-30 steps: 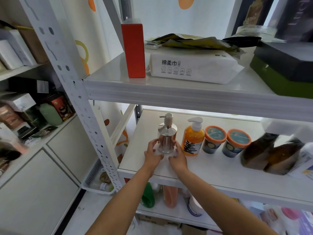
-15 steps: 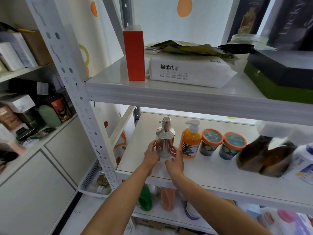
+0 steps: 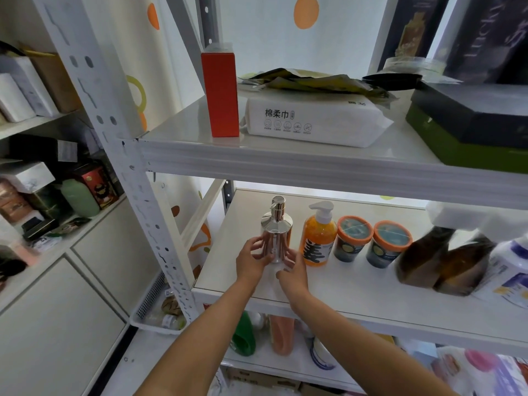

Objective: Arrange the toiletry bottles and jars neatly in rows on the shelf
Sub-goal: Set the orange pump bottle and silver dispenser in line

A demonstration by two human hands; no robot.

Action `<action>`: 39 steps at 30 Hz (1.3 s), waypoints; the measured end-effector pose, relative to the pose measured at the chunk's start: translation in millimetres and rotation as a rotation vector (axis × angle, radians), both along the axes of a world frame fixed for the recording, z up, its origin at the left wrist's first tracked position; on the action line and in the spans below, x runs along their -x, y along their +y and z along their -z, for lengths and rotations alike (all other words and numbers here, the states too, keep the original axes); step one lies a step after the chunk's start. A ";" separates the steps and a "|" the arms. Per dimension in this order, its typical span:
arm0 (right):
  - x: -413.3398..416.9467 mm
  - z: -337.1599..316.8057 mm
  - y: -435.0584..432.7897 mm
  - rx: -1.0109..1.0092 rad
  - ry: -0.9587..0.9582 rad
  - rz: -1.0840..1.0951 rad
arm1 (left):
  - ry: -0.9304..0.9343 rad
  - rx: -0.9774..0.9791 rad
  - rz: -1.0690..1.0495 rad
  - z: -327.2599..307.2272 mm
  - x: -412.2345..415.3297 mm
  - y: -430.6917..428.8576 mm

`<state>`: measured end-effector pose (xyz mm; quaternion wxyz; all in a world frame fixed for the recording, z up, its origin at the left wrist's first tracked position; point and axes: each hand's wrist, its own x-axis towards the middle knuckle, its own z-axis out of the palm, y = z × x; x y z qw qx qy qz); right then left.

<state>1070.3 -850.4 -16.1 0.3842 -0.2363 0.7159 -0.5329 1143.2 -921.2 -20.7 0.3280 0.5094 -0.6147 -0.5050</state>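
Silver bottle (image 3: 276, 238): upright on the white shelf (image 3: 357, 290), near its front left; leftmost in the row; held between both hands
Left hand (image 3: 251, 261): fingers and thumb curled round the silver bottle's left side
Right hand (image 3: 294, 274): cupped against the silver bottle's lower right side; thumb by its base
Orange bottle (image 3: 318, 238): just right of the silver bottle; upright; white pump
Jars (image 3: 353, 238): two, orange-rimmed, side by side; further right of the silver bottle
Brown bottles (image 3: 423, 258): two, touching; well right of the silver bottle; leaning in this wide view
Red box (image 3: 220, 92): one shelf above the silver bottle; upright
Tissue pack (image 3: 314, 121): above and right of the silver bottle; lying flat
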 end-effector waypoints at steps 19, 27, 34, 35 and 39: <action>16.7 -2.7 2.1 -0.019 -0.040 -0.068 | -0.014 -0.027 0.180 -1.7 19.3 -11.1; 19.9 0.8 -5.1 -0.075 0.010 -0.145 | -0.101 -0.034 0.179 5.2 21.9 -13.0; 14.4 5.6 0.3 -0.040 -0.006 -0.108 | -0.160 -0.084 0.225 17.8 21.8 -26.2; 14.1 5.9 0.5 -0.041 -0.009 -0.101 | -0.176 -0.089 0.233 19.3 22.1 -27.9; 16.2 6.3 1.1 -0.039 -0.007 -0.087 | -0.207 -0.070 0.283 18.0 20.5 -30.7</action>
